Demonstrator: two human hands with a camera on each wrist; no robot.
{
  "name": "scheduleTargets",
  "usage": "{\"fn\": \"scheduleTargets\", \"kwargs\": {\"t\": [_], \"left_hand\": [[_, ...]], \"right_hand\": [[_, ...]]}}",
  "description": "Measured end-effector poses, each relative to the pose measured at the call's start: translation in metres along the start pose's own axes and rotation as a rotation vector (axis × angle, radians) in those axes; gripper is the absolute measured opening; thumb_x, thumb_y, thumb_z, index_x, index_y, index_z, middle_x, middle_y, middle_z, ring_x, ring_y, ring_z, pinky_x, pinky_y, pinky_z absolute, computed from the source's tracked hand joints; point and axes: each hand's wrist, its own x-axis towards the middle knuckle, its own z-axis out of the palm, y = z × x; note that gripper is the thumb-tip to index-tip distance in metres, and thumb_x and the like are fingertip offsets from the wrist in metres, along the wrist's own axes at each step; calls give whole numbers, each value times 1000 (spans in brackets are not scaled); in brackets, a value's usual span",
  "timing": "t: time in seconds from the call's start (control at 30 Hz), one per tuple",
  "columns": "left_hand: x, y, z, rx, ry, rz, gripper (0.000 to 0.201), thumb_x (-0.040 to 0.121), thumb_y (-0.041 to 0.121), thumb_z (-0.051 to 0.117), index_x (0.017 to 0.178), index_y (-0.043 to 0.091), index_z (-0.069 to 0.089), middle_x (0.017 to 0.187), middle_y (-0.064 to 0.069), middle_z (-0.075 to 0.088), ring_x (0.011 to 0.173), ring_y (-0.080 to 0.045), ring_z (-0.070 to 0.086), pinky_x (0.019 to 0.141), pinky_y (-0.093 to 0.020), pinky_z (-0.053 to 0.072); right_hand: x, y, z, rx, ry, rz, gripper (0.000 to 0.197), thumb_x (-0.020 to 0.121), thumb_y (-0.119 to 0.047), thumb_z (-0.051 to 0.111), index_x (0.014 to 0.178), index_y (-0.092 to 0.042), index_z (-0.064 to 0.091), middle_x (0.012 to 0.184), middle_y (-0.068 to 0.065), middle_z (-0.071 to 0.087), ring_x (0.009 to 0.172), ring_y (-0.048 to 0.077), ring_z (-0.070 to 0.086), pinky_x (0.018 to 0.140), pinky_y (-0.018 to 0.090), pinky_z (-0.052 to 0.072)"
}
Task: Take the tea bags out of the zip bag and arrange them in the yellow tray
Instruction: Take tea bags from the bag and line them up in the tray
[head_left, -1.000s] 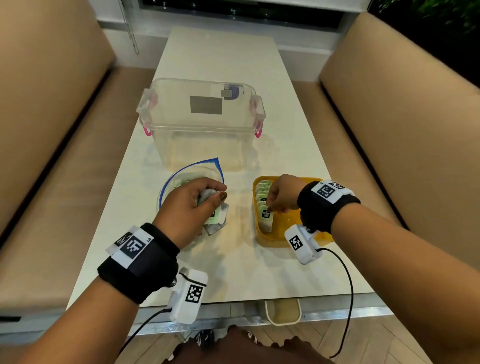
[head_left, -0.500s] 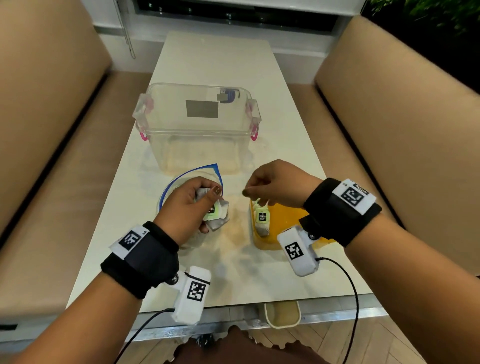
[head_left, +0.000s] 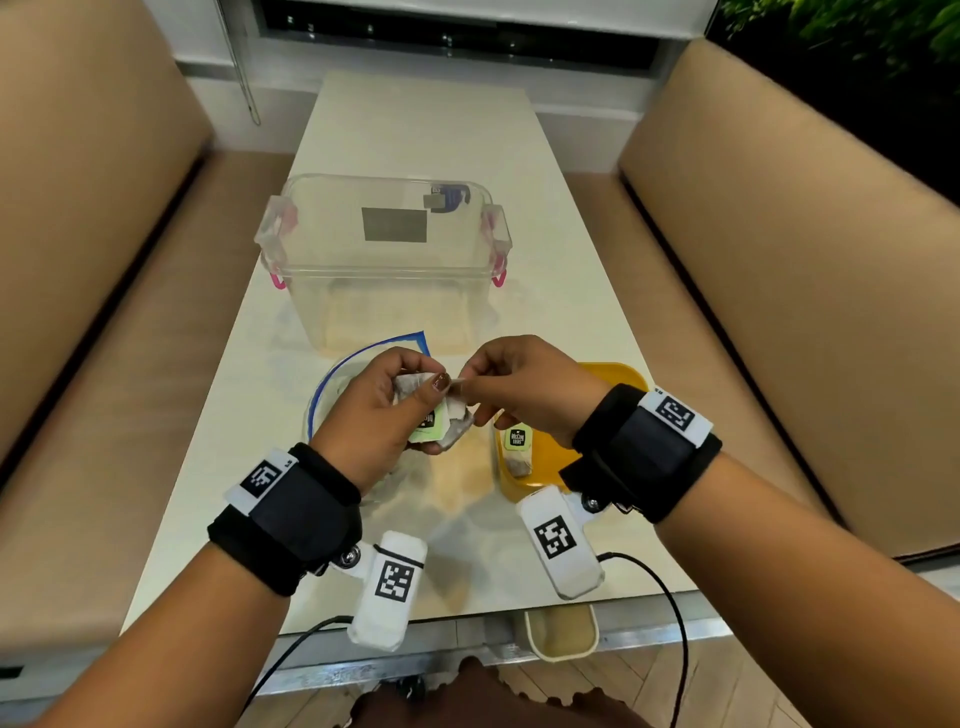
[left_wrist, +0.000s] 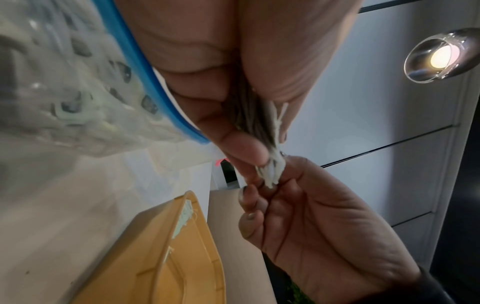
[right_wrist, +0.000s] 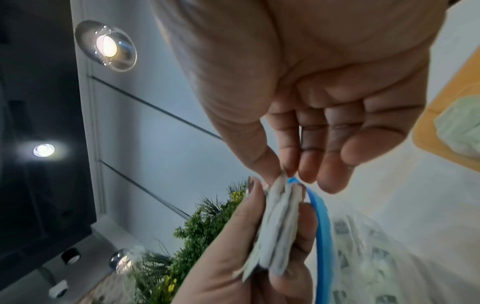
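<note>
My left hand (head_left: 395, 405) grips a small stack of tea bags (head_left: 447, 421) above the clear zip bag (head_left: 332, 395) with its blue rim. The stack of tea bags (right_wrist: 278, 230) shows edge-on between thumb and fingers. My right hand (head_left: 514, 384) has its thumb and forefinger pinching the top edge of that stack of tea bags (left_wrist: 270, 172). The yellow tray (head_left: 618, 374) sits to the right under my right wrist, and tea bags (head_left: 517, 452) with green tags lie along its left side. More tea bags remain inside the zip bag (left_wrist: 64, 92).
A clear plastic storage box (head_left: 384, 260) with pink latches stands behind the zip bag. The white table (head_left: 415, 130) runs away between two tan benches (head_left: 779, 260). A small beige bin (head_left: 561, 631) hangs below the table's near edge.
My right hand left the yellow tray, rose and moved left to the stack in my left hand. My left hand lifted the stack slightly.
</note>
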Motion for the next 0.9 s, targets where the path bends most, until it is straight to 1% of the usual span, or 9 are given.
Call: {"fn": "scheduleTargets", "kwargs": {"t": [0.1,0.2,0.27,0.4,0.53,0.63,0.7,0.8,0.9], "left_hand": [[-1,1,-1,-7,10,5,11,93,10,55,103,10,58,78,-5,62,56,-10,60,47,-24,51],[0,1,-5,-24,41,-14,15,93,13,56,107,12,59,88,-5,65,62,-8,65,47,-23,50],[1,0,-7,-20,77,-34,13,93,14,57,105,16,60,91,-7,67,68,-12,67,46,-22,50],[3,-4,-7,25,109,-50,7,91,15,60,98,16,63,93,-14,64,76,-22,61,44,-20,47],[4,-4,-3,27,76,-2,11,92,19,59,100,14,66,89,-18,62,64,-15,55,43,-19,45],[3,-4,-5,81,71,57,11,94,16,57,98,13,66,80,-16,62,49,-10,50,41,-20,43],[2,-3,-7,160,53,72,9,94,13,57,92,14,66,74,-7,62,51,-9,51,41,-22,43],[-1,-3,-6,386,-30,75,12,93,11,58,84,14,65,66,1,58,53,-7,52,41,-22,44],[-1,-4,-1,548,-82,102,9,92,14,59,87,15,65,75,-7,59,61,-13,56,42,-23,48]], "right_hand": [[1,-1,-6,82,28,-4,8,89,-12,62,86,-6,61,68,5,63,61,15,61,56,24,47],[2,0,-11,236,63,-13,9,90,-7,62,83,-7,57,64,9,61,58,18,61,53,24,48],[2,1,-13,347,100,-28,10,90,-4,61,84,-6,54,63,11,60,56,18,62,52,23,50],[2,2,-10,505,122,-69,11,90,0,60,84,-5,53,65,13,65,59,20,66,57,24,56],[1,3,-2,531,84,-48,10,90,1,60,85,-5,53,72,17,64,60,19,66,58,23,56],[-1,7,-2,375,37,-22,10,87,-4,65,86,-8,56,76,12,65,62,17,63,57,24,50],[-1,9,-4,202,39,-30,12,87,-16,68,91,-9,58,80,8,66,66,17,60,57,26,47],[0,8,-7,-102,129,-114,26,84,-36,70,98,-16,63,82,3,67,65,12,57,63,34,48],[-1,2,-9,-345,111,-216,17,82,-32,72,88,-17,68,79,1,68,64,10,56,69,35,50]]}}
